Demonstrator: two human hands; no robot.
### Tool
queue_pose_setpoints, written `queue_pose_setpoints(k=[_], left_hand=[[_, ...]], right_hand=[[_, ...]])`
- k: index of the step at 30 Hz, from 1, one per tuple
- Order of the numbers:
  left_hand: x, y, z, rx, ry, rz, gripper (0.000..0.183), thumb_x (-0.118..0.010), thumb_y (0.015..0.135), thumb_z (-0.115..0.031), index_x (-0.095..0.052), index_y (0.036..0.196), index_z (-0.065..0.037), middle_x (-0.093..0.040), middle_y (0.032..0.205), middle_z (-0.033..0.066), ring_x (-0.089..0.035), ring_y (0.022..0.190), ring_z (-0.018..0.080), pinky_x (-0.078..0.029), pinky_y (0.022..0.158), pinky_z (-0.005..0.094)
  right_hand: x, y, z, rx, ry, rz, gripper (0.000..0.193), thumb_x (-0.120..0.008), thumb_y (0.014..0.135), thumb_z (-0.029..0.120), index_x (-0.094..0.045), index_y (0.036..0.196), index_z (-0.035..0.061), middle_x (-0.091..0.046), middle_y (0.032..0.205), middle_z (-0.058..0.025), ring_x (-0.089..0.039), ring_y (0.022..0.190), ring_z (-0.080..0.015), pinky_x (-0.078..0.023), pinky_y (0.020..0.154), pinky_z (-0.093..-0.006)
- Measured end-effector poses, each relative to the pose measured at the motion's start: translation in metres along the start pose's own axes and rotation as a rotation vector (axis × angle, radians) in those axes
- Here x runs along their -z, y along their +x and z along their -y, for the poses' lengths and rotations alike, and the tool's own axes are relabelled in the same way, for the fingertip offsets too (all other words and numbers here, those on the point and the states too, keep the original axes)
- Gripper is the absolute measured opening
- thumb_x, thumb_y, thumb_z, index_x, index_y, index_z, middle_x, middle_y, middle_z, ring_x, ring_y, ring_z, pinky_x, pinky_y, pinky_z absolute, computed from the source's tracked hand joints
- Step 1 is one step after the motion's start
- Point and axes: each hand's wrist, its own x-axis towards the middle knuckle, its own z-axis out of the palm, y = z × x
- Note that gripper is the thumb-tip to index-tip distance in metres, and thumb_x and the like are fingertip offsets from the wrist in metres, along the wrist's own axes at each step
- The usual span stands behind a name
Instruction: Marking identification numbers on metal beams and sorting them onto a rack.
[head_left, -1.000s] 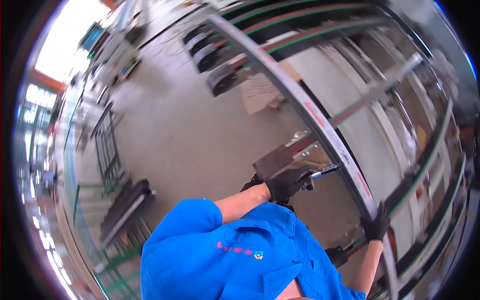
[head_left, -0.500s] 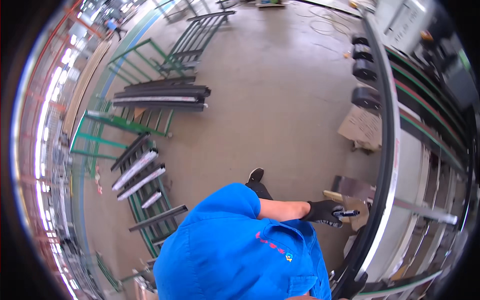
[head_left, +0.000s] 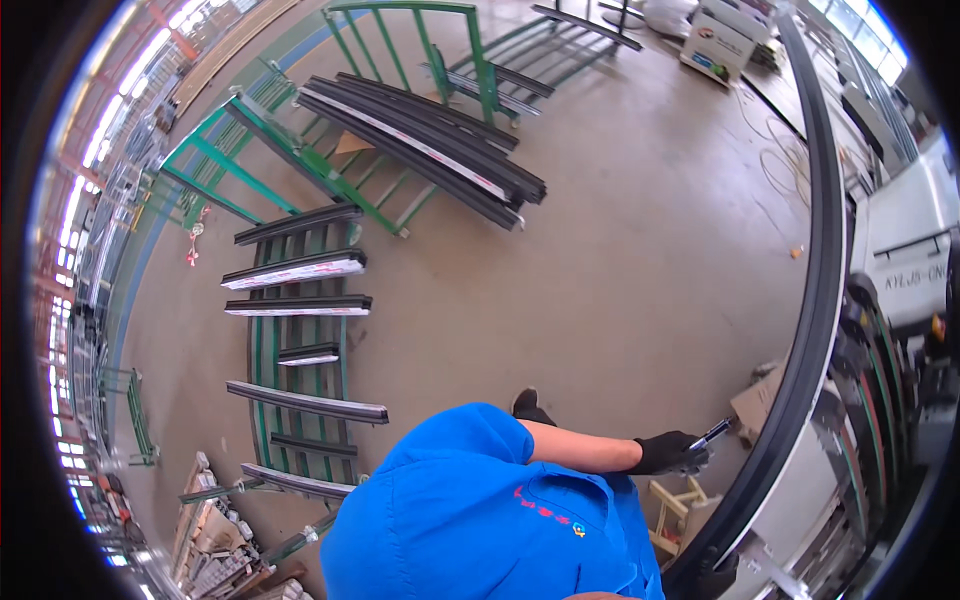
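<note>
My left arm, in a blue sleeve, reaches across my front to the right. The black-gloved left hand [head_left: 672, 454] is closed around a slim dark marker pen [head_left: 712, 433], whose end sticks out past the fingers. A long black profile bar [head_left: 818, 240] with a pale edge runs from the lower right up to the top right, bowed by the lens. My right hand [head_left: 718, 578], dark-gloved and mostly hidden, is closed on the bar's near end at the lower edge. The left hand is beside the bar, apart from it.
Green racks [head_left: 300, 350] bearing several black profiles stand on the left, with a bundle of dark profiles [head_left: 420, 140] beyond. A white machine [head_left: 905, 230] is at the right. Near my left hand are a cardboard box [head_left: 757, 405] and a small wooden stand [head_left: 665, 510]. Hose loops lie on the floor.
My view has turned left, so racks and machines have swung clockwise in the picture. The long bar stays along my right side. The marker pen now points more upward.
</note>
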Motion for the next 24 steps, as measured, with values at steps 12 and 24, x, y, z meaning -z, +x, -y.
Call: queue_pose_setpoints(k=[12,24], left_hand=[[0.209,-0.071,-0.241,0.081,-0.190,-0.246,0.056,-0.058,0.105,-0.058,-0.061,0.132,-0.009,-0.069,0.116,0.0026,-0.068,0.106,0.0154,-0.058,0.096,0.0391],[0.464,-0.123,-0.467,-0.143,-0.365,-0.396,0.058,-0.054,0.106,-0.057,-0.057,0.142,-0.011,-0.069,0.129,0.0040,-0.069,0.116,0.0165,-0.057,0.101,0.0407]], right_hand=[[-0.190,0.108,0.326,0.294,0.270,0.374,0.036,-0.078,0.087,0.025,-0.067,0.107,-0.0031,-0.071,0.092,-0.0149,-0.068,0.084,-0.0268,-0.054,0.079,-0.0416],[-0.359,0.191,0.661,0.349,0.224,0.610,0.041,-0.086,0.078,0.020,-0.068,0.106,-0.0036,-0.074,0.091,-0.0187,-0.072,0.082,-0.0299,-0.056,0.079,-0.0417]])
